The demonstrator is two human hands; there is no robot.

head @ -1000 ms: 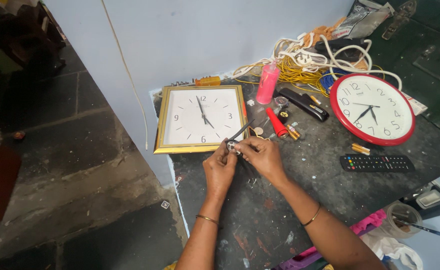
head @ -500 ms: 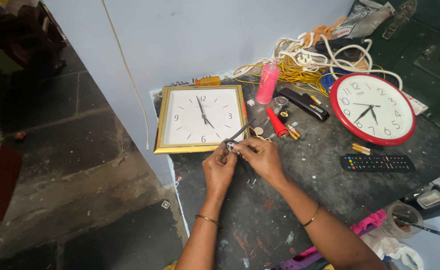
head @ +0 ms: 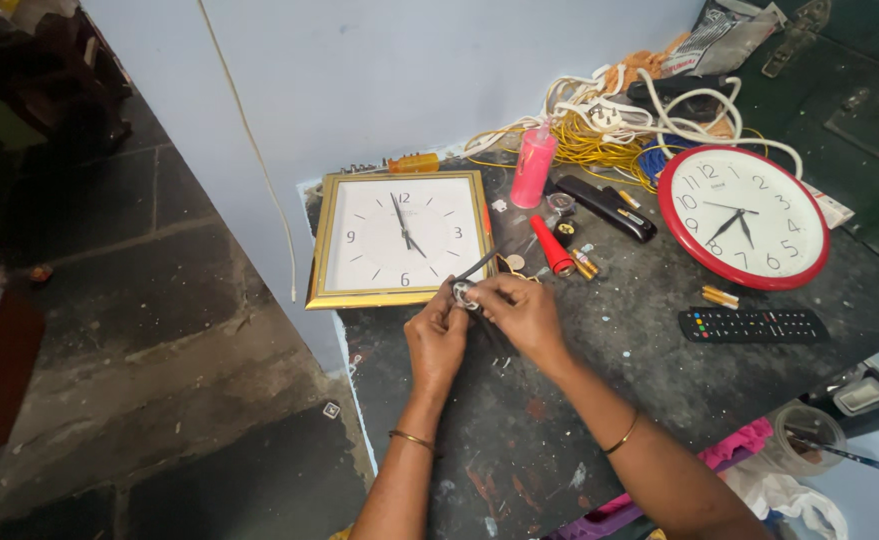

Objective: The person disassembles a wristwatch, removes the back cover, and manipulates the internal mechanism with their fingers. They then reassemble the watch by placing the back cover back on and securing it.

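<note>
both my left hand (head: 436,335) and right hand (head: 521,313) pinch a small metal part (head: 463,294), mid-fiddling; steadier fingertip control seems needed next.

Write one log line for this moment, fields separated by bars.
left hand: holds small metal part | right hand: pinches same part | nearby: square gold clock, round red clock, remote

Left hand (head: 435,338) and right hand (head: 522,313) meet, fingertips pinched.
</note>
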